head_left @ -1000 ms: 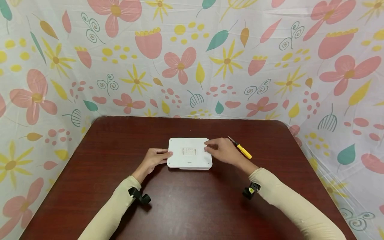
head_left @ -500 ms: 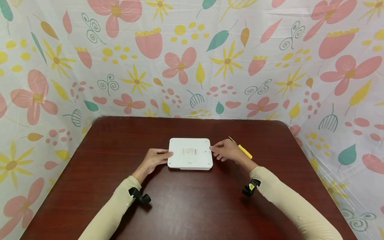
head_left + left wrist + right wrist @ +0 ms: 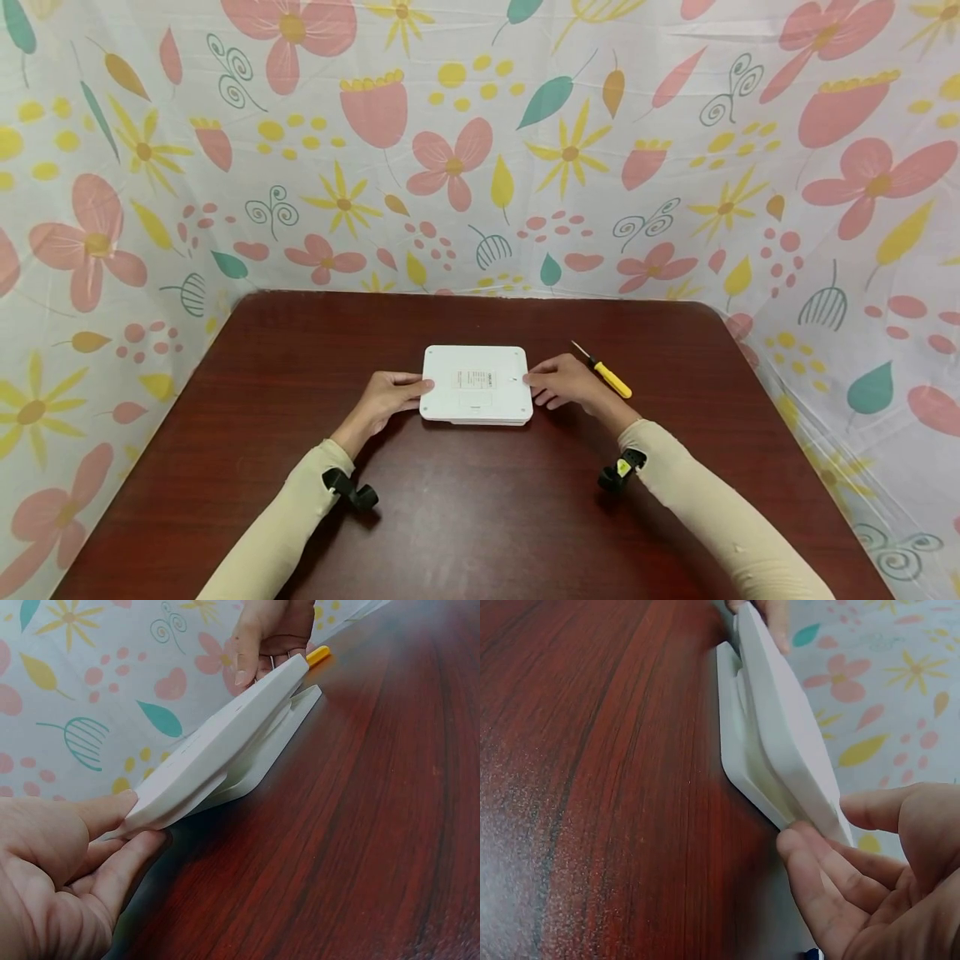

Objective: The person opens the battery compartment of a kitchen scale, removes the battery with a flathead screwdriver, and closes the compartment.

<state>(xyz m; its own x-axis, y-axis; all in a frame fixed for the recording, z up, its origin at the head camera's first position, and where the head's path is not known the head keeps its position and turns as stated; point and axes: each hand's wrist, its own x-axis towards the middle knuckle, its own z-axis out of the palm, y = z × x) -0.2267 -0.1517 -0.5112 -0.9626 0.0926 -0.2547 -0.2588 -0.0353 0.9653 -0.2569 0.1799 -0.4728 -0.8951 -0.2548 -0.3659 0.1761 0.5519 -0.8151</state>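
Gripping the white flat device (image 3: 476, 384) at its left edge, the left hand (image 3: 385, 399) pinches it between thumb and fingers, unchanged from a second ago. The right hand (image 3: 564, 386), earlier reaching over the device's top, has drawn back to pinch its right edge. Just right of that hand lies a yellow-handled screwdriver (image 3: 603, 371). The dark wooden table (image 3: 480, 500) stands before a flowered cloth backdrop (image 3: 480, 142).

The head camera looks down and forward across the table (image 3: 480, 517) from above both hands. Each wrist camera sits low and close behind its own fingers, facing across the white device (image 3: 225, 750), which all three views share, pinched between opposing fingertips.
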